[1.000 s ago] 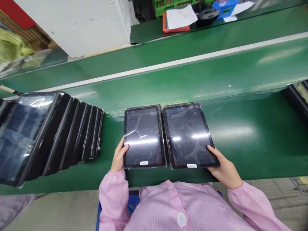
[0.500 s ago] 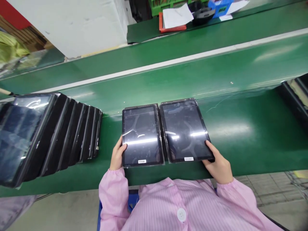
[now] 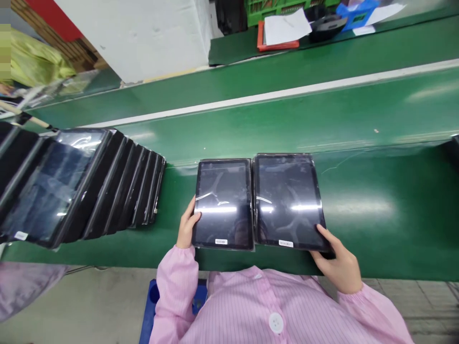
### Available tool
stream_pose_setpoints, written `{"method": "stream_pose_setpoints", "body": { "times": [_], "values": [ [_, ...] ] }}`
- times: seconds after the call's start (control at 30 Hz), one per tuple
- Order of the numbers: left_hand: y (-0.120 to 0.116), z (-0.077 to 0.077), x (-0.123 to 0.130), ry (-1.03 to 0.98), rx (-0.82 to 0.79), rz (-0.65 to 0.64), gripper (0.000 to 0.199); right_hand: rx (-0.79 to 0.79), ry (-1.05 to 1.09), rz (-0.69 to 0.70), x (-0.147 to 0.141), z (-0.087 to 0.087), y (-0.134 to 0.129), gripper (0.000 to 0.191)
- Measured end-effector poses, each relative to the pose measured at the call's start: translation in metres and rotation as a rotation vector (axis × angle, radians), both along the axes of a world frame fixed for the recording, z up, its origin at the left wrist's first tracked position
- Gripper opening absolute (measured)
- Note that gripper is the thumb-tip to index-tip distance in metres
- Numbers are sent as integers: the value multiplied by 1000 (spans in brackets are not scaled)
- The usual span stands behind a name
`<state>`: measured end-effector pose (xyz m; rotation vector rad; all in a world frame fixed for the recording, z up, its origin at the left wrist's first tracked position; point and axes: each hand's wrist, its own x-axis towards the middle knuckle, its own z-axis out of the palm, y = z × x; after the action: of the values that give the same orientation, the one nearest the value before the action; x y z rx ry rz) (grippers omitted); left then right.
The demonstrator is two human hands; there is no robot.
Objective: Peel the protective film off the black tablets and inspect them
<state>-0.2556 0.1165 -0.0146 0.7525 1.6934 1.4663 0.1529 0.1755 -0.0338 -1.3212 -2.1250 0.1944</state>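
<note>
Two dark tablets with clear film and small white labels lie side by side in front of me, over the green bench. My left hand [image 3: 187, 223] grips the left edge of the left tablet [image 3: 224, 200], thumb on top and fingers at the side. At the lower right corner of the right tablet [image 3: 289, 196], my right hand [image 3: 339, 258] is closed on it, thumb over the screen and other fingers partly hidden beneath. The tablets' inner edges are nearly touching.
A leaning row of several tablets [image 3: 107, 186] fills the left of the green bench [image 3: 376, 239]. Behind are a white box [image 3: 143, 38], a red tray with paper [image 3: 285, 28], a blue holder [image 3: 358, 14] and a green crate [image 3: 256, 14]. A dark object sits at the right edge.
The camera view has shifted, so the bench items appear further right. The two tablets now line up more evenly, with the right one turned slightly. Both hands keep their hold.
</note>
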Motion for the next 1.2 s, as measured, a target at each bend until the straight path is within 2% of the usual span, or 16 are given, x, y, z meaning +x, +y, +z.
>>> {"method": "stream_pose_setpoints", "body": {
  "times": [0.1, 0.2, 0.27, 0.3, 0.33, 0.4, 0.47, 0.53, 0.63, 0.73, 0.8, 0.87, 1.0, 1.03, 1.2],
  "values": [
    [-5, -1, 6, 27, 24, -33, 60, -125, 20, 107, 23, 7, 2, 54],
    [-7, -2, 7, 9, 23, -40, 61, -332, 85, 229, 40, 28, 26, 60],
    [-8, -1, 5, -13, 32, -43, 64, -400, 177, 119, 37, 49, 52, 63],
    [-9, 1, 4, -10, 43, -49, 65, -373, 230, 17, 30, 60, 67, 61],
    [-11, 3, 4, 24, 54, -60, 65, -335, 228, -23, 20, 71, 80, 59],
    [-19, 13, 6, 214, 63, -98, 67, -284, 188, 0, -8, 91, 104, 54],
    [-31, 25, 11, 507, 60, -174, 68, -249, 147, 63, -40, 107, 121, 50],
    [-43, 36, 16, 760, 68, -298, 68, -197, 66, 191, -71, 118, 133, 45],
    [-56, 45, 18, 943, 69, -456, 61, -132, -30, 462, -109, 130, 148, 44],
    [-61, 48, 11, 1018, 93, -466, 40, -167, -54, 736, -143, 138, 162, 43],
    [-60, 50, 5, 1061, 137, -452, 22, -230, -22, 828, -164, 141, 169, 40],
    [-58, 51, 0, 1101, 173, -449, 14, -262, 31, 826, -181, 139, 175, 36],
    [-61, 52, -4, 1126, 182, -520, 38, -200, 130, 734, -202, 117, 183, 30],
    [-63, 51, -4, 1121, 172, -530, 38, -175, 140, 711, -204, 110, 185, 29],
    [-63, 51, -6, 1036, 170, -531, 13, -132, 162, 589, -202, 85, 197, 31]
  ]
}}
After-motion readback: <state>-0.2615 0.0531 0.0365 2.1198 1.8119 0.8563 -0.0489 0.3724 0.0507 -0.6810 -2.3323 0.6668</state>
